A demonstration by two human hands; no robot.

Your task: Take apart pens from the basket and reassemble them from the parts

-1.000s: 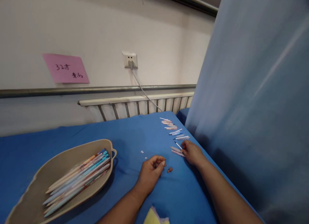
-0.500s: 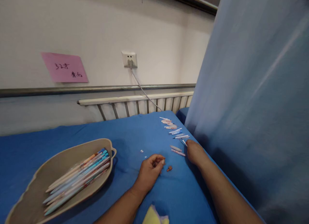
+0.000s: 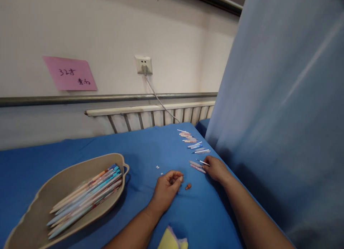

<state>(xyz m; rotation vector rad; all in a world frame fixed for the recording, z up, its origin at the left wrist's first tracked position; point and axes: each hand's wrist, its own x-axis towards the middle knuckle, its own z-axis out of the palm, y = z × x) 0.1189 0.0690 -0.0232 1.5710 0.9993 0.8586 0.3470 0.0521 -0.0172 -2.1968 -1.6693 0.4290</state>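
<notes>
Head view: right hand (image 3: pixel 216 169), thumb and fingers drawn narrow, holding one thin white stick (image 3: pixel 202 162), its dark-tipped end jutting away to the left of the fingertips; pair of pale pen barrels (image 3: pixel 198 168), lying side by side just left of the right fingertips, contact with the hand not certain; group of blue and white pen parts (image 3: pixel 195 146), beyond the right hand, with another thin white stick (image 3: pixel 201 151) and a pale barrel nearer to it; group of pinkish and pale pen parts (image 3: pixel 187 135), farther off in the same line; left hand (image 3: pixel 168 190), fingers curled and thumb close to them, a narrow grip, whether anything is inside cannot be told; small brown item (image 3: pixel 188 186), between the two hands, just right of the left thumb; tiny white bits (image 3: pixel 157 167), just beyond the left hand and slightly to its left; beige tray (image 3: pixel 23 231) with a looped handle, left of the left hand and apart from it, bearing a bundle of pens (image 3: pixel 87 199) in blue, orange and pale tones, all lying slantwise; yellow piece with a pale purple edge (image 3: pixel 168 240), nearer the wearer than both hands; blue sheet (image 3: pixel 134 206), beneath all these; blue curtain (image 3: pixel 268 98), right of the right hand.
</notes>
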